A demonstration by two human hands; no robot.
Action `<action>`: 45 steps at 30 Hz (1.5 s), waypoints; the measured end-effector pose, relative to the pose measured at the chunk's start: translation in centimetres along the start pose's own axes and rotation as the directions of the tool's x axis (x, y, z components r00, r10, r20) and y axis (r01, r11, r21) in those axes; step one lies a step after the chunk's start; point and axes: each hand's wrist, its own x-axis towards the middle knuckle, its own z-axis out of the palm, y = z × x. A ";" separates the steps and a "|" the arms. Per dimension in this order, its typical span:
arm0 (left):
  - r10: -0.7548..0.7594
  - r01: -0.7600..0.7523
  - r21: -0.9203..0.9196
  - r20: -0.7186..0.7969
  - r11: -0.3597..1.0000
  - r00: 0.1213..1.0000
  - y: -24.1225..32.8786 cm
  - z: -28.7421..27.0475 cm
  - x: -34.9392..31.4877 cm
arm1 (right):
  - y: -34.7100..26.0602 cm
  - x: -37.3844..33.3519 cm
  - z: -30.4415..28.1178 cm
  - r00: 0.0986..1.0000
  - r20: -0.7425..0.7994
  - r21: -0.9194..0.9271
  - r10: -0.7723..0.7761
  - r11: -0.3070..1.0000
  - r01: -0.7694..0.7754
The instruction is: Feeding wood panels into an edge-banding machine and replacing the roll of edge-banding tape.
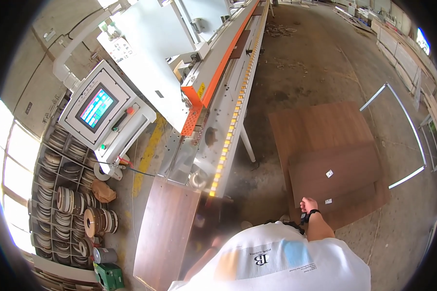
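To the right of the long white-and-orange machine (165,63) lies a stack of flat brown wooden panels (342,160); the right hand (307,205), fingers curled together, is over it. By the machine's near end, beside a glossy brown wooden board (165,228), the left hand (219,241) blurs; I can't tell its grip.
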 end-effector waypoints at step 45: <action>0.037 -0.040 0.116 0.023 0.993 0.999 0.0 1.3 3.1 | -1.3 -1.0 0.0 0.999 -0.031 -0.017 -0.013 1.000 0.013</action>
